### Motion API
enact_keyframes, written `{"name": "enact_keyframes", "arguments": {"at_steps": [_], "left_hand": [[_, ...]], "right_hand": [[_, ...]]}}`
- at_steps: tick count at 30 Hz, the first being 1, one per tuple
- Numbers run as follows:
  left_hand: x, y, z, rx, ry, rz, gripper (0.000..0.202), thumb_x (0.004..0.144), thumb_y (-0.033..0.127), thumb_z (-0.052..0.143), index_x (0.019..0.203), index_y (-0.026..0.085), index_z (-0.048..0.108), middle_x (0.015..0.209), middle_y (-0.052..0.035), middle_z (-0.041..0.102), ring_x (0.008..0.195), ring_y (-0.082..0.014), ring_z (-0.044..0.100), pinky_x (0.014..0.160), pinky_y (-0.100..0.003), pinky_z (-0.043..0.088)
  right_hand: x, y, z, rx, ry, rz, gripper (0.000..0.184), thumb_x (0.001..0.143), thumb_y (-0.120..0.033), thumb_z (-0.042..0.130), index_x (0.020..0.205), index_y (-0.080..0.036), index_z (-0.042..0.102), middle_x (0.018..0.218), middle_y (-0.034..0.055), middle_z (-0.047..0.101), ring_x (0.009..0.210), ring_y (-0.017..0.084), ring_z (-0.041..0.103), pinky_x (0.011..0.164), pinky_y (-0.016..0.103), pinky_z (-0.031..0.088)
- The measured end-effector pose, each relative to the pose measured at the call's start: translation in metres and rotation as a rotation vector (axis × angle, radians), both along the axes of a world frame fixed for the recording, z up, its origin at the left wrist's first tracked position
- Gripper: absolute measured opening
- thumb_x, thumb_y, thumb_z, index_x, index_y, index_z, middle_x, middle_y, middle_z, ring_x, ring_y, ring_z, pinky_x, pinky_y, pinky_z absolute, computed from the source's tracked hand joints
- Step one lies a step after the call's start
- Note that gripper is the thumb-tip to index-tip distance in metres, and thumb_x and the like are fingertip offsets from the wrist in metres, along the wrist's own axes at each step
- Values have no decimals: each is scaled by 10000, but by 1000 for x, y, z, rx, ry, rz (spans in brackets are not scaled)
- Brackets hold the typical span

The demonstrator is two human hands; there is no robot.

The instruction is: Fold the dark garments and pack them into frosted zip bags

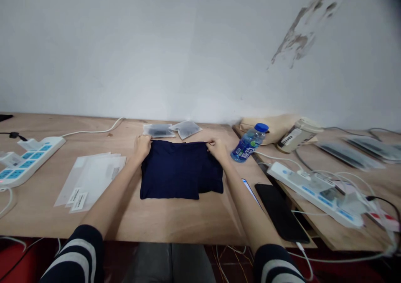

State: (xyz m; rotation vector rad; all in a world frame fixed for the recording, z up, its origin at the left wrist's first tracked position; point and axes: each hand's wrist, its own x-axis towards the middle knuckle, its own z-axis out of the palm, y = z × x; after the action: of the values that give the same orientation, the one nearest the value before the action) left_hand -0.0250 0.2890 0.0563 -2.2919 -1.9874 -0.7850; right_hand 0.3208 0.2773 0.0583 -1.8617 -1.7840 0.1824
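Observation:
A dark navy piece of fabric, looking like a folded garment [172, 172], lies spread on the wooden table in front of me. My left hand [143, 146] pinches its far left corner. At the far right edge, my right hand [217, 149] grips the cloth between thumb and fingers. The right part of the fabric forms a separate overlapping section. Just beyond the cloth lie two frosted bags with dark contents, one a flat packet [159, 130] and the other a crumpled packet [187, 128].
Clear plastic bags with labels [94, 176] lie left, near a power strip [33, 155]. To the right are a blue-capped bottle [249, 143], a black phone [280, 212], a coffee cup [297, 136], another power strip [313, 193] with cables, and more packed bags [349, 154].

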Motion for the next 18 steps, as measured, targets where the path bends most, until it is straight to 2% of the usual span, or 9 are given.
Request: {"name": "enact_keyframes", "arguments": {"at_steps": [2,4,7,10,13,16,18], "left_hand": [[-7,-8,10,28,-50,2,248,893,211,519,1055,174,702,1010,-108,729,956,-249,668,838,-338,472],[-14,-23,18,54,-97,5,246,900,253,525,1066,184,693,986,-82,736,889,-221,685,792,-310,493],[-24,-60,21,79,-292,-38,225,892,320,542,1000,194,694,898,-37,744,751,-178,700,727,-277,523],[-31,-111,7,82,-532,-85,215,862,365,562,943,211,688,910,-19,749,808,-186,716,736,-278,553],[-37,-165,-19,54,-596,-86,225,854,380,557,944,220,688,964,-26,750,899,-201,709,805,-303,565],[-47,-207,-43,7,-476,-124,233,872,375,532,971,237,692,1026,-33,739,939,-204,696,856,-321,559],[-51,-223,-50,0,-326,-184,216,860,368,550,966,255,700,1086,-44,718,1013,-226,674,920,-366,539]], "right_hand": [[6,-12,8,3,44,3,137,856,-204,535,900,-161,657,757,43,711,710,170,676,697,261,503],[13,-31,15,27,66,2,112,847,-221,554,881,-174,649,807,46,722,762,180,688,730,273,508],[21,-71,17,79,118,-2,99,825,-261,584,860,-192,646,869,64,727,833,220,696,783,324,517],[25,-115,3,116,316,84,117,821,-301,578,864,-211,640,897,77,730,857,244,700,798,370,539],[29,-155,-16,125,405,142,135,823,-328,565,872,-237,651,1022,90,727,946,259,687,850,416,546],[32,-187,-27,75,244,157,136,796,-275,552,841,-247,678,1075,98,715,985,271,673,884,445,533],[30,-201,-25,9,90,217,217,752,-200,537,885,-245,702,1120,108,697,1032,277,656,928,452,509]]}}
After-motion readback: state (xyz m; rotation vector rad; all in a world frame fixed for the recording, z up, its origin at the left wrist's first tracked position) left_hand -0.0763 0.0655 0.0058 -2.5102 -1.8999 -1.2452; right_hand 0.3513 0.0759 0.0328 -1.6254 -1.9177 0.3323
